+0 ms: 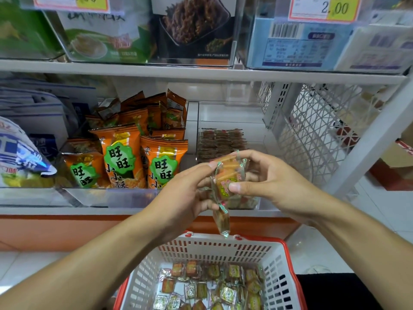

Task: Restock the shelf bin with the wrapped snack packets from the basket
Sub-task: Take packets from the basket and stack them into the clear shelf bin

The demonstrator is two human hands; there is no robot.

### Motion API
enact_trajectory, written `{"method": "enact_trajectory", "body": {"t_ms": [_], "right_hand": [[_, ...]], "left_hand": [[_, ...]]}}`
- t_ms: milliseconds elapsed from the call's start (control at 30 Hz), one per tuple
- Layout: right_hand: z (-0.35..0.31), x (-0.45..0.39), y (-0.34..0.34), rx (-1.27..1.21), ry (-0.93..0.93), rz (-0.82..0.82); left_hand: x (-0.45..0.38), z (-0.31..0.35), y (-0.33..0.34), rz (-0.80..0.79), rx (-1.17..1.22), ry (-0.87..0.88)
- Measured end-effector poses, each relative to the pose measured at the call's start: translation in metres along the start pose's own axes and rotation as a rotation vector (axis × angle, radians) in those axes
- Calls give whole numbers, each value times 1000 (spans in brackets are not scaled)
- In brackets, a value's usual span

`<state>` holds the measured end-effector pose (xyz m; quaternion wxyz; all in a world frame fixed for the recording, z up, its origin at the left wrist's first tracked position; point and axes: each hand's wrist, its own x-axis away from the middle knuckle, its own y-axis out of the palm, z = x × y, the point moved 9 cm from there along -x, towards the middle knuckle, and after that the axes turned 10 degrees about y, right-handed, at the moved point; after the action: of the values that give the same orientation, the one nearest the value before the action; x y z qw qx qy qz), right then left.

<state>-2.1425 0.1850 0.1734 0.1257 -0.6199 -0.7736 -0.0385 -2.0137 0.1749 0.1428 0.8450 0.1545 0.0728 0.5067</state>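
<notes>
Both hands meet in front of the shelf over a small stack of wrapped snack packets (226,175), orange squares in clear film with green-edged seals. My left hand (185,193) grips the stack from the left and my right hand (266,175) pinches it from the right, thumb on the front. One packet (221,221) dangles below the stack, above the basket. The clear shelf bin (223,113) behind the hands holds a row of brown packets (220,142) at the back. The white basket with red rim (288,265) below holds several more packets (210,287).
A bin of orange snack bags (138,148) stands left of the target bin. A white wire mesh panel (312,130) closes the shelf on the right. Clear bins with price tags (324,7) hang on the shelf above. Blue-and-white bags (22,153) lie far left.
</notes>
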Motion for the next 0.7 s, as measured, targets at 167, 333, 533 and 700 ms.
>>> {"method": "enact_trajectory", "body": {"t_ms": [167, 333, 533, 700], "right_hand": [[-8, -3, -32, -37, -41, 193], [-20, -41, -87, 977, 40, 634], [32, -131, -128, 1193, 198, 661], [65, -181, -154, 992, 313, 589]], "left_hand": [[-3, 0, -9, 93, 77, -5], [-19, -1, -8, 177, 147, 27], [-36, -10, 3, 229, 134, 56], [-46, -23, 3, 231, 128, 6]]}}
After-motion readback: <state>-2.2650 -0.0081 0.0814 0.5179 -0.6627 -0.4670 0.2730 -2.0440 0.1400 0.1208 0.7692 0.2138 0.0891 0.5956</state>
